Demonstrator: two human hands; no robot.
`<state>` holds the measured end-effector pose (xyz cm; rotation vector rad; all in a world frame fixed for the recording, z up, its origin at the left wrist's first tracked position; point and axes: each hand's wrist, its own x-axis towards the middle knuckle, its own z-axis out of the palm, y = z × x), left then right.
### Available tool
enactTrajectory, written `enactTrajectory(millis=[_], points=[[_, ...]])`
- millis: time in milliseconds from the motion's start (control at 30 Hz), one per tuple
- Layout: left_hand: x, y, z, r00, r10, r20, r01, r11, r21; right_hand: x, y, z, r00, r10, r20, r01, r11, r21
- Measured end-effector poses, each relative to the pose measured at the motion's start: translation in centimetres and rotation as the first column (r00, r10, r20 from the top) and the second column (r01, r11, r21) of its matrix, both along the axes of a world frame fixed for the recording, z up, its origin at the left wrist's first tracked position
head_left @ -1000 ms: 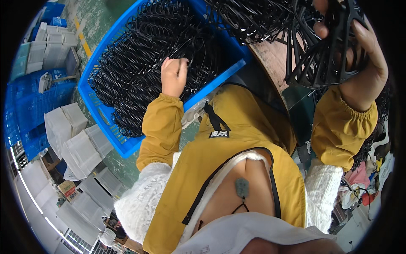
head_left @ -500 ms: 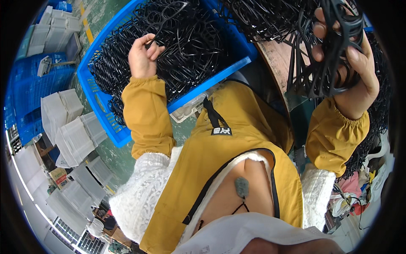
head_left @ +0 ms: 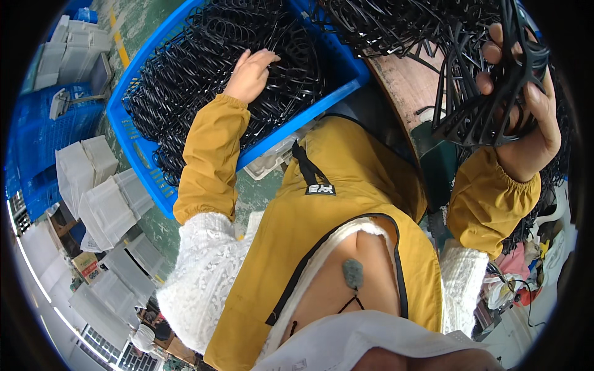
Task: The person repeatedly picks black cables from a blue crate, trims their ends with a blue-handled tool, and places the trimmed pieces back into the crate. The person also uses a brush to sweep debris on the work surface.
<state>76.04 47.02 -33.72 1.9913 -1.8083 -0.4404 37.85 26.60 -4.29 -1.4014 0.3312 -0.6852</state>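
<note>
My left hand (head_left: pixel 249 77) lies over a heap of thin, glossy black looped plastic pieces (head_left: pixel 192 93) in a large blue crate (head_left: pixel 297 120). Its fingers are stretched out to the right and nothing shows in them. At the upper right, my right hand (head_left: pixel 539 120) is closed around a bundle of black looped plastic pieces (head_left: pixel 476 120). Their rings and thin legs hang down toward the left, and some stand up past the fingers. Whether they are glasses frames I cannot tell for sure.
More black pieces (head_left: pixel 396 25) are piled on a wooden tabletop (head_left: pixel 402 93) to the right of the crate. White bins (head_left: pixel 105 207) and blue crates (head_left: pixel 52 130) stand at the left on the green floor (head_left: pixel 148 25). Cloths and cables (head_left: pixel 516 278) lie at the lower right.
My left hand has let go of a black looped piece and moved right, its fingers now straightened over the heap. The right hand, still holding its bundle, has shifted slightly right and down.
</note>
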Motion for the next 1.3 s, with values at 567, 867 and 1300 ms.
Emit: enactTrajectory(millis=[567, 867, 1300], points=[[-8.9, 3.0, -0.3, 0.913, 0.056, -0.404, -0.205, 0.92, -0.335, 17.5, 12.5, -9.8, 0.988, 0.137, -0.066, -0.142, 0.672, -0.726], [-6.6, 6.6, 0.5, 0.995, 0.086, -0.041, -0.095, 0.886, -0.454, 22.9, 11.7, -25.9, 0.653, -0.08, -0.753, -0.371, 0.833, -0.41], [-4.4, -0.2, 2.2, 0.92, 0.25, -0.303, -0.333, 0.905, -0.265, 23.0, 9.4, -26.9, 0.674, 0.022, -0.738, -0.501, 0.748, -0.435]])
